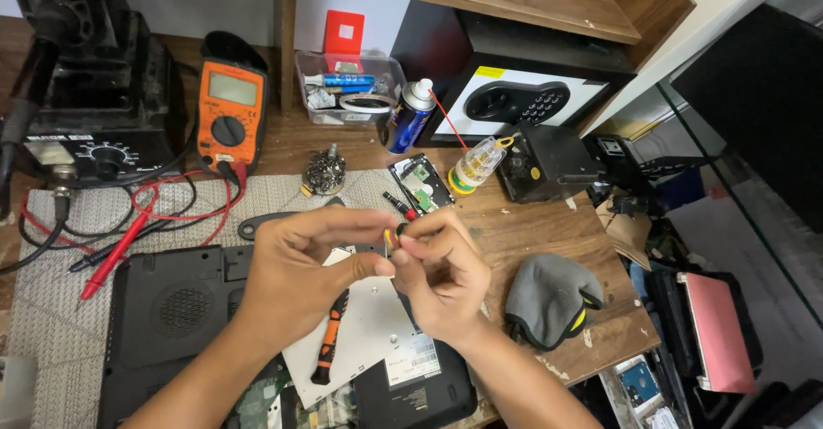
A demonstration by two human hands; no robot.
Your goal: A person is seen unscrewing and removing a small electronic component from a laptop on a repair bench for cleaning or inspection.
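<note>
My left hand point(302, 262) and my right hand point(439, 273) meet above a black laptop base point(163, 309). Between their fingertips they pinch a small black and yellow part point(394, 235); its exact shape is hidden by the fingers. Under the hands lies a silver metal cover plate point(369, 326) with an orange and black screwdriver point(329, 343) resting on it. A red-tipped tool point(399, 205) lies just beyond my fingers.
An orange multimeter point(229, 116) with red and black probe leads point(129, 236) sits at the back left beside a black soldering station point(94, 95). A spray can point(408, 116), a clear bit holder point(476, 165), a small circuit board point(421, 182), a black safe point(523, 95) and a grey cloth point(550, 299) stand around.
</note>
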